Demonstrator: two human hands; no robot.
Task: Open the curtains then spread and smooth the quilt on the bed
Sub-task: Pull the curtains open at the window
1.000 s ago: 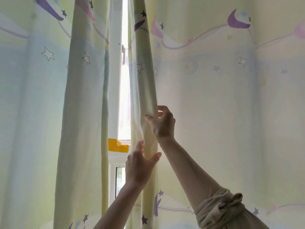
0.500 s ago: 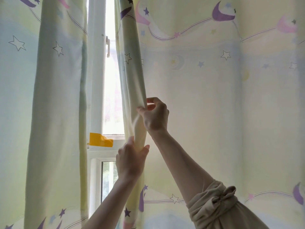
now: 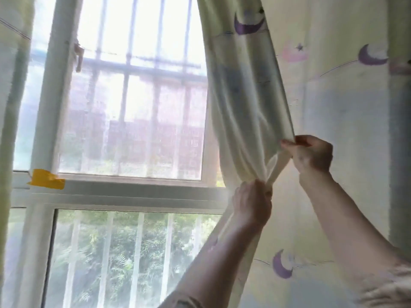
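Both hands clamp the bunched edge of a thin, moon-printed curtain (image 3: 244, 103): left hand (image 3: 252, 203) below, right hand (image 3: 311, 154) above.

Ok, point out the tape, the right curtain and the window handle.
tape (image 3: 47, 178), head view, middle of the yellow strip.
right curtain (image 3: 244, 103), head view, bunched fold near its edge.
window handle (image 3: 78, 56), head view, its lever.

right sleeve (image 3: 388, 285): cream, pushed up, bunched (blurred) | left sleeve (image 3: 183, 302): cream cuff edge only
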